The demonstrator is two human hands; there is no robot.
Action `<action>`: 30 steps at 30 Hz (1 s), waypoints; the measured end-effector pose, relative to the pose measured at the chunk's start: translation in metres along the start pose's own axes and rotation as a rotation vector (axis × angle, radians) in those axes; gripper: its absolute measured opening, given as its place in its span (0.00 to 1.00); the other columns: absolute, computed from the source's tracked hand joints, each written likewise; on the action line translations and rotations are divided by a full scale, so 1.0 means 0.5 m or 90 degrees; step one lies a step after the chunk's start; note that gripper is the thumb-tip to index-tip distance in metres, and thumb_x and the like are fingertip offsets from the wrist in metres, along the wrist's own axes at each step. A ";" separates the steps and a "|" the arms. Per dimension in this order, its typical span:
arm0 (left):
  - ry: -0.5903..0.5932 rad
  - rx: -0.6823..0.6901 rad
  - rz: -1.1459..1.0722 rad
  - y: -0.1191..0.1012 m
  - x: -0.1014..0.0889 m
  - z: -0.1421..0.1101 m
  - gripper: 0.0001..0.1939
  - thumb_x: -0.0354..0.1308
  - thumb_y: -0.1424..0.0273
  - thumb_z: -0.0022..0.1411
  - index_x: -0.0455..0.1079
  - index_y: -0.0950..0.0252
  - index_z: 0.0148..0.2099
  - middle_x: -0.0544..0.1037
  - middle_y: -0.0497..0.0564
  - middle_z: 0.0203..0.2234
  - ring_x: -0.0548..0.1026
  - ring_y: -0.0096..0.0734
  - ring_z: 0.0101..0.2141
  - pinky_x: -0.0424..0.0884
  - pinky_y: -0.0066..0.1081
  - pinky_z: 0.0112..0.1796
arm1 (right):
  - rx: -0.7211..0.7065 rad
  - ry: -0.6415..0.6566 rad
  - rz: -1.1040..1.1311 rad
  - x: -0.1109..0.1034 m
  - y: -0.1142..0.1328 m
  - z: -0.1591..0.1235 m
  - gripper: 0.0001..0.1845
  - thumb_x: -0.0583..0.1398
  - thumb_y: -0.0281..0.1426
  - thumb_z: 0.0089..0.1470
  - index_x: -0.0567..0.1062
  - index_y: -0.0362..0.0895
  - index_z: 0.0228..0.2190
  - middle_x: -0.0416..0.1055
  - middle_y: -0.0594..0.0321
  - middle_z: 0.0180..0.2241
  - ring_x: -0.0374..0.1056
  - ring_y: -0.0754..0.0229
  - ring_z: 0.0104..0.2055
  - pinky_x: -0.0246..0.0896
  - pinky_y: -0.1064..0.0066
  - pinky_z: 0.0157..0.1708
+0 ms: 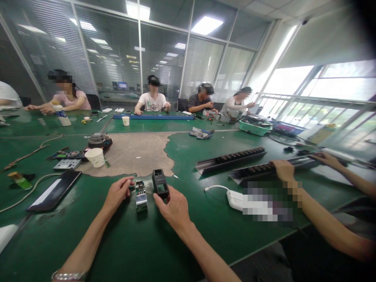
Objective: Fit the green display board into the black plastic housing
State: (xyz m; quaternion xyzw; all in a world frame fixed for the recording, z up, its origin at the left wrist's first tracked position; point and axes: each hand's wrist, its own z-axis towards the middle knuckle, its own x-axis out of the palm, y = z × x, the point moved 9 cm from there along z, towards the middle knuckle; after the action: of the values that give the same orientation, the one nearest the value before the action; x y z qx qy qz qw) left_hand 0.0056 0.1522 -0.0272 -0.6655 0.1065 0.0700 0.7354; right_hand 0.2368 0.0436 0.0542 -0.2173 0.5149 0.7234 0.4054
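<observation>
Between thumb and fingers, my right hand grips a black plastic housing with a rectangular window, tilted just above the table. Left of it, a small circuit board module with a metallic or screen-like block at its near end lies on the green tabletop. My left hand is beside the module's far end, its fingers curled together. Whether anything small is in those fingers I cannot make out.
A paper cup stands before a disassembled device. To the left lies a dark flat panel. A co-worker's hand rests on a long black rail at right, near a white adapter. Several people sit opposite.
</observation>
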 end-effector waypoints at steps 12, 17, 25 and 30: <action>0.013 0.002 0.055 0.000 0.003 -0.001 0.24 0.53 0.52 0.61 0.72 0.65 0.50 0.79 0.52 0.33 0.68 0.25 0.20 0.62 0.22 0.17 | 0.078 0.064 -0.086 0.054 -0.070 -0.019 0.17 0.59 0.44 0.56 0.73 0.43 0.39 0.75 0.54 0.35 0.73 0.51 0.40 0.61 0.67 0.38; 0.011 0.009 0.053 0.000 0.003 0.001 0.25 0.53 0.52 0.61 0.72 0.65 0.50 0.79 0.52 0.33 0.68 0.25 0.19 0.61 0.23 0.17 | 0.095 0.075 -0.098 0.059 -0.076 -0.026 0.28 0.62 0.48 0.52 0.70 0.42 0.47 0.74 0.50 0.42 0.73 0.50 0.42 0.62 0.66 0.39; 0.012 0.015 0.056 -0.002 0.002 -0.001 0.24 0.53 0.53 0.61 0.72 0.65 0.50 0.79 0.52 0.32 0.68 0.25 0.19 0.61 0.22 0.17 | 0.048 0.010 -0.006 0.020 -0.046 -0.018 0.10 0.61 0.37 0.55 0.73 0.45 0.37 0.75 0.61 0.35 0.71 0.58 0.36 0.59 0.73 0.35; 0.014 0.016 0.042 -0.003 0.003 -0.002 0.24 0.54 0.53 0.61 0.72 0.65 0.50 0.79 0.51 0.32 0.67 0.24 0.19 0.61 0.22 0.17 | 0.010 0.007 0.074 -0.002 0.024 -0.012 0.12 0.59 0.41 0.57 0.74 0.46 0.33 0.72 0.66 0.26 0.68 0.61 0.27 0.56 0.74 0.29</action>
State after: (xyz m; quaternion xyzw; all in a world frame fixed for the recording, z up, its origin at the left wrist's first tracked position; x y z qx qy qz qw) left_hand 0.0072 0.1509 -0.0261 -0.6528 0.1371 0.0854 0.7401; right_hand 0.2270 0.0359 0.0598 -0.1879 0.5346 0.7403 0.3617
